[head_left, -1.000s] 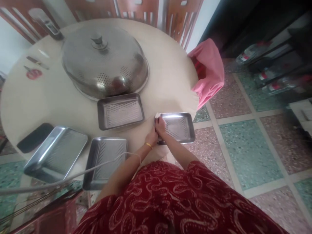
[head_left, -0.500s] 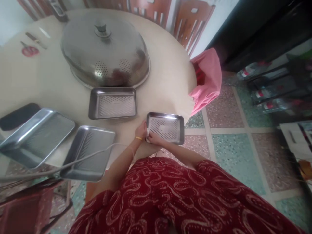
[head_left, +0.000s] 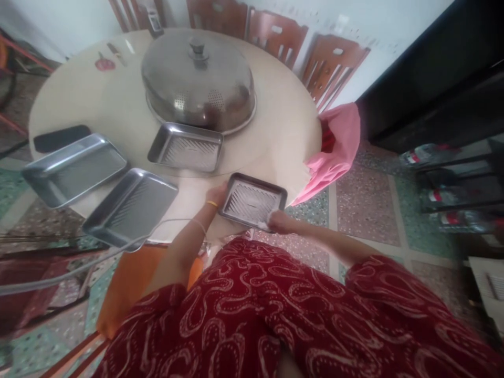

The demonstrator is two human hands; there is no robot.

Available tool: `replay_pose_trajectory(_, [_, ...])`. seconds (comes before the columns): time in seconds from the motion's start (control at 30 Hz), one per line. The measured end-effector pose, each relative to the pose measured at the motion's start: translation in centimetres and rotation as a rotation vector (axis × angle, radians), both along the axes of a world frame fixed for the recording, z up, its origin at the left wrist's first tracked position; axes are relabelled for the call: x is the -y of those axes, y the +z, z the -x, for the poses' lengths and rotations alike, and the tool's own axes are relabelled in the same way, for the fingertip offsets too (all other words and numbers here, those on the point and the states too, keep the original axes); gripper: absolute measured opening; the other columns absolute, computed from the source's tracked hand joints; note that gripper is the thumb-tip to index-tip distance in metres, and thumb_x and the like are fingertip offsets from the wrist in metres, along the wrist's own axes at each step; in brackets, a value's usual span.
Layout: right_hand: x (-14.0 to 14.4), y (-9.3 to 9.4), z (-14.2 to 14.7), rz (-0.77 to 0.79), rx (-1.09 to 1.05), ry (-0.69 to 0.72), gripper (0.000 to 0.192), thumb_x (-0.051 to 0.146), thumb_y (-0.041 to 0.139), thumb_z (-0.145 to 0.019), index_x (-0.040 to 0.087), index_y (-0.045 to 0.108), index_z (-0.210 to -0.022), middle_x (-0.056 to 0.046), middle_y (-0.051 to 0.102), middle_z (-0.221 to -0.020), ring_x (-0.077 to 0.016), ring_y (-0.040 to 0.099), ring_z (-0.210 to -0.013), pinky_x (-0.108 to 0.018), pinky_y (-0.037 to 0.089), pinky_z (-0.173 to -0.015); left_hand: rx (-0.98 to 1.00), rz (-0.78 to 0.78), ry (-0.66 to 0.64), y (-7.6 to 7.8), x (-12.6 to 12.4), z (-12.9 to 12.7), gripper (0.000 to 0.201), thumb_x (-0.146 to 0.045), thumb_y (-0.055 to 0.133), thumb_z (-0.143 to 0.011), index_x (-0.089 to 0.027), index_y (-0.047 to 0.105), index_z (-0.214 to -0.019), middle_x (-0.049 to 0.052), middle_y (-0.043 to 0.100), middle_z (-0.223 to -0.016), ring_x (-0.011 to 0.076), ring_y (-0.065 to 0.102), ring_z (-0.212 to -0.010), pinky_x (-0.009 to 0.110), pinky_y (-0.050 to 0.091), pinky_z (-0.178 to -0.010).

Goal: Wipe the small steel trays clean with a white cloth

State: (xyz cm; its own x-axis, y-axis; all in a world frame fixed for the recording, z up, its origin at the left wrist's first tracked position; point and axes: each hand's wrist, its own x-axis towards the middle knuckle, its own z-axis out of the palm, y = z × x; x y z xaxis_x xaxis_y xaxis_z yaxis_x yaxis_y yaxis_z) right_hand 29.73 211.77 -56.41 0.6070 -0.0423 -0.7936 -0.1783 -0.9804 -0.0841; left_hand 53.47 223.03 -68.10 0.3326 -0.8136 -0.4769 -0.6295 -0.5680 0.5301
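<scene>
A metal tray with slanted ridges (head_left: 252, 200) is at the near edge of the round table. My left hand (head_left: 220, 194), a yellow band at its wrist, is closed on the tray's left rim. Against the near right corner, my right hand (head_left: 281, 222) presses a small white cloth or tissue (head_left: 270, 219), its fingers closed round it. Three more metal trays lie on the table: one (head_left: 189, 149) before the big dome lid, another (head_left: 132, 207) at the near left, and a third (head_left: 76, 170) farther left.
A large steel dome lid (head_left: 199, 84) stands on the round table (head_left: 279, 121). Pink cloth (head_left: 334, 152) hangs at the right edge. A pale cable (head_left: 98, 257) crosses by my left arm. Wooden chairs (head_left: 277, 34) stand behind; bottles (head_left: 427, 155) sit on a rack at right.
My right hand has moved with the white cloth from the tray's left side to its near right corner. My left hand still holds the left rim. The camera view has shifted.
</scene>
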Motion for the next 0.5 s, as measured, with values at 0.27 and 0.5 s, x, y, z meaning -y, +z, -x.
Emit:
replay_pose_trajectory(0.27, [2.9, -0.8, -5.6, 0.226, 0.232, 0.093, 0.035, 0.018, 0.037, -0.095, 0.011, 0.064, -0.117, -0.018, 0.066, -0.1, -0.0274, 0.052, -0.098, -0.038, 0.034, -0.081, 0.008, 0.013, 0.109, 0.6, 1.0, 1.4, 0.052, -0.04, 0.031, -0.097, -0.024, 0.033, -0.147, 0.016, 0.068, -0.114, 0.0299, 0.066, -0.102, 0.04, 0.049, -0.085])
replay_pose_trajectory(0.5, [7.6, -3.3, -14.5, 0.119, 0.246, 0.214, 0.029, 0.016, 0.043, -0.094, 0.01, 0.066, -0.111, -0.017, 0.062, -0.114, -0.0273, 0.045, -0.111, -0.042, 0.03, -0.095, -0.086, 0.033, 0.225, 0.1, 0.9, 2.5, 0.053, -0.036, 0.026, -0.097, -0.03, 0.029, -0.15, 0.012, 0.07, -0.11, 0.0287, 0.068, -0.096, 0.037, 0.05, -0.078])
